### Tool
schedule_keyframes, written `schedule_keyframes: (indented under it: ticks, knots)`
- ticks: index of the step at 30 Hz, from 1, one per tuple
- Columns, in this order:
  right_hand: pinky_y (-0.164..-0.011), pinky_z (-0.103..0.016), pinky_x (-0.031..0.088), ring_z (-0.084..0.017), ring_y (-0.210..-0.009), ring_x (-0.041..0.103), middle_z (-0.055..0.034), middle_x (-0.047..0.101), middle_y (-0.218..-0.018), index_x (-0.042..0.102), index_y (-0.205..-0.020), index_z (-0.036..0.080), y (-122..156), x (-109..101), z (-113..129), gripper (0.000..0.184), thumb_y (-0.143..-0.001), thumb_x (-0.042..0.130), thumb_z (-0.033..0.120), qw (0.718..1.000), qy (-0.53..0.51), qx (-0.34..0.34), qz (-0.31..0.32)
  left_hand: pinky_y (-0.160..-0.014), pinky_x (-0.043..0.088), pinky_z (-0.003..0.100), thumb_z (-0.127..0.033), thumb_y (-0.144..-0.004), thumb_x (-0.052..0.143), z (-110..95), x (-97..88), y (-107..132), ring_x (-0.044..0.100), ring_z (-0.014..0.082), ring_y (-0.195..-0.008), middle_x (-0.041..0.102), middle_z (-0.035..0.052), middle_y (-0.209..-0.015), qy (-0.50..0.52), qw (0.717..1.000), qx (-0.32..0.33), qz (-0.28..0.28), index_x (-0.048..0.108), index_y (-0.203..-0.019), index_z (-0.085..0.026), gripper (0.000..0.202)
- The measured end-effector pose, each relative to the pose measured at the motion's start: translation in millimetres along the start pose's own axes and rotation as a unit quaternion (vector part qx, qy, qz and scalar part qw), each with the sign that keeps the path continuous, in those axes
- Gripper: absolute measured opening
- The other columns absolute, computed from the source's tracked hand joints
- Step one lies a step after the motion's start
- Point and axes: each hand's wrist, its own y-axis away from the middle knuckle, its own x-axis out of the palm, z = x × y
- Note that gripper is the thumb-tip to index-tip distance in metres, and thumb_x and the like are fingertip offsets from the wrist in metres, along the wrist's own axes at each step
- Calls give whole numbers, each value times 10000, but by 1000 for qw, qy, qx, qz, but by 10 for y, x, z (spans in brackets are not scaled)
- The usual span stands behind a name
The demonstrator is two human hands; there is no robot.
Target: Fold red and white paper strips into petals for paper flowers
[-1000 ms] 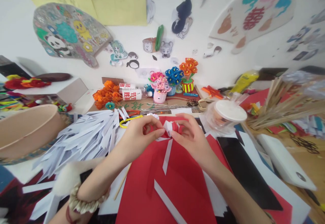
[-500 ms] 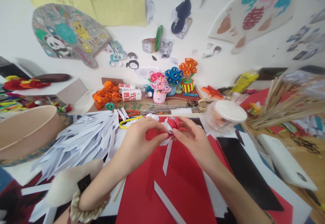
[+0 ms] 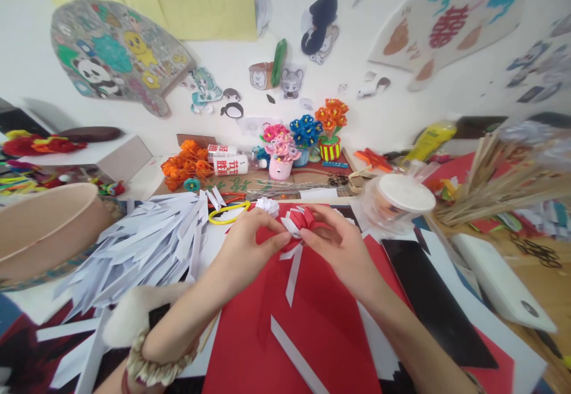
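Note:
A red and white folded paper flower (image 3: pixel 300 219) is held up between both hands, over a red paper sheet (image 3: pixel 321 322). My left hand (image 3: pixel 250 242) pinches its white left side between thumb and fingers. Curled around the right side, my right hand (image 3: pixel 336 239) grips the red part. Below the flower a white paper strip (image 3: pixel 293 278) lies at a slant, and another white strip (image 3: pixel 297 352) rests on the red sheet nearer me. Just behind my left hand sit a white folded paper piece (image 3: pixel 267 205) and yellow-handled scissors (image 3: pixel 228 212).
A heap of white paper strips (image 3: pixel 147 245) lies left, beside a round bowl (image 3: pixel 49 221). Small potted craft flowers (image 3: pixel 283 156) stand at the back. On the right are a white-lidded tub (image 3: pixel 405 194), a black tablet (image 3: pixel 439 305) and a white power bank (image 3: pixel 504 281).
The flower has turned slightly between my fingers, showing more of its red and white folds. My left hand has shifted a little to the left.

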Motion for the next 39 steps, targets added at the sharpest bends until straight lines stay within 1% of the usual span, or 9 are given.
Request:
schedule_keyframes:
  ticks: [3,7,12,18,23,28,34,37,39]
  knots:
    - [-854,-361,584,-215,-976,699,-69,680,-1150,625,-1156,240,21,14,26,365,-814,726,314,1000,6,0,-5,-698,415,305,-304,-783,628,18,3,2,573,186,-758,680,28,-786,18,1000,3,-11,652,-669,-188,164]
    - [-862,-368,579,-220,-990,696,-69,683,-1152,622,-1155,247,26,17,19,345,-830,714,321,1000,10,-6,-12,-652,417,282,-296,-801,616,14,24,11,570,166,-698,686,19,-750,36,999,-3,1,667,-689,-184,167]
    - [-850,-378,580,-226,-965,703,-66,699,-1127,625,-1125,257,-1,14,-3,326,-822,721,331,1000,6,-13,-14,-679,435,297,-263,-782,650,18,40,-14,601,183,-730,706,25,-758,-8,1000,-1,-27,707,-667,-193,146]
    - [-854,-378,582,-220,-960,707,-67,695,-1139,625,-1127,257,6,25,19,316,-829,711,316,1000,10,-18,-20,-678,435,300,-230,-776,671,-7,36,-8,598,177,-704,720,20,-761,-12,999,-5,-48,727,-682,-207,112]
    - [-854,-361,586,-208,-964,705,-59,692,-1141,614,-1128,257,17,31,18,306,-837,705,292,1000,-1,-23,-11,-664,411,302,-247,-782,641,-6,63,6,577,187,-724,695,30,-750,-10,999,-15,-27,684,-652,-188,148]
    - [-892,-360,575,-200,-984,700,-52,690,-1163,614,-1128,264,34,54,31,304,-837,704,270,999,-23,-36,-7,-616,390,282,-357,-832,554,61,88,3,520,177,-670,604,17,-670,24,999,-27,15,624,-645,-188,261]
    - [-939,-399,558,-231,-1067,685,-64,702,-1180,616,-1139,265,33,69,30,328,-828,713,307,999,-34,-27,5,-653,410,296,-297,-816,521,88,110,-17,508,181,-695,563,14,-687,7,999,-31,-22,525,-605,-190,236]
    - [-928,-405,563,-244,-1063,689,-70,701,-1167,618,-1128,260,21,62,18,337,-816,721,337,999,-29,-24,-12,-632,424,284,-357,-875,486,52,83,3,522,174,-680,581,12,-685,37,999,-35,-11,566,-644,-189,297]
    - [-914,-401,567,-246,-1050,693,-72,696,-1156,613,-1138,257,17,59,10,357,-812,725,349,999,-23,-19,-27,-643,436,279,-409,-889,499,36,49,14,550,177,-706,621,21,-731,56,998,-35,-4,620,-699,-186,317]
